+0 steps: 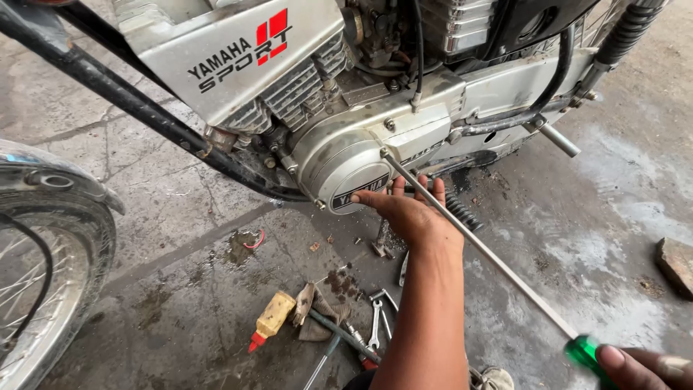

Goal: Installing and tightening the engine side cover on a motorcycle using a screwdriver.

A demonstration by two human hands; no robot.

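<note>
Left hand (pixel 408 213) is pressed fingers-spread against the round silver engine cover (pixel 343 162) of the motorcycle, nothing gripped. Right hand (pixel 642 365), at 4 o'clock of frame, is closed on the green handle of a long screwdriver (pixel 476 242); its tip is seated on a cover screw at 1 o'clock of the cover. Wrenches (pixel 375 325) and a yellow bottle (pixel 271 318) are scattered on the concrete at 6 o'clock. Front wheel (pixel 43 289) is seen at 9 o'clock.

Left hand (pixel 408 211) outstretched, fingers spread, right hand (pixel 642 367) closed in a grip
</note>
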